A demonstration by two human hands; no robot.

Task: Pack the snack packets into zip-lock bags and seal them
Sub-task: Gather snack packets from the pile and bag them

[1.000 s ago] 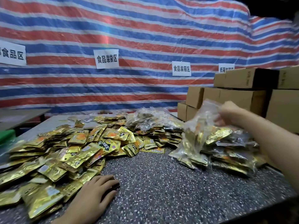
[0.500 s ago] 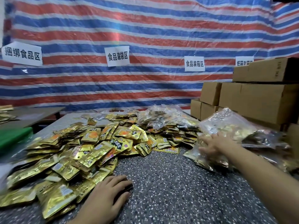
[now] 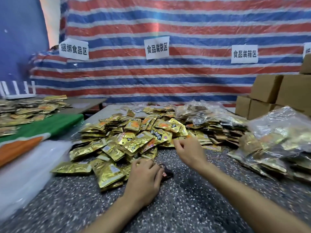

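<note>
Head view: the right hand (image 3: 187,153) had left the filled clear bags (image 3: 277,140) on the right and come across to the near edge of the heap of packets (image 3: 134,138), well apart from those bags. Its fingers (image 3: 178,144) were curled, tips against crinkled gold foil; whether they pinched a packet could not be told. The left hand (image 3: 144,178) stayed at the heap's front, knuckles up, bent round a flat dark packet (image 3: 166,173) lying on the speckled grey table (image 3: 185,207). The gold packets were glossy, flat, rectangular and loosely piled.
</note>
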